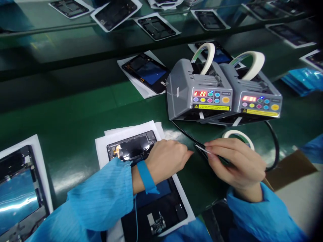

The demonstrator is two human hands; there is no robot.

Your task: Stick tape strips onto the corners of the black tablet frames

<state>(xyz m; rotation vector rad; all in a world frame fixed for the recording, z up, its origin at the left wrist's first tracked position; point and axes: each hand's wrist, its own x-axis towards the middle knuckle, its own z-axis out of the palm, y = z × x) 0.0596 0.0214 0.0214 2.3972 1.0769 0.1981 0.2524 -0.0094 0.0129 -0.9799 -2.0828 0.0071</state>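
My right hand point(237, 164) pinches a short, thin white strip of tape point(202, 148) between thumb and fingers, in front of the tape dispensers. My left hand point(170, 158) is curled closed over an opened tablet point(174, 201), its thumb side toward the strip. Whatever its fingers may hold is hidden. The tablet lies on white paper sheets point(101, 146), with a shiny black part point(136, 147) near its far end and a small circuit board point(158, 223) near its close end. A blue wrist strap point(147, 176) with a cord circles my left wrist.
Two grey tape dispensers point(202, 97) with lit displays stand ahead, white tape ends showing at their fronts. A tape roll point(238, 136) and black cable point(276, 144) lie beside my right hand. Another tablet point(20, 188) lies left; several more line the far shelf. A cardboard box point(292, 169) is at right.
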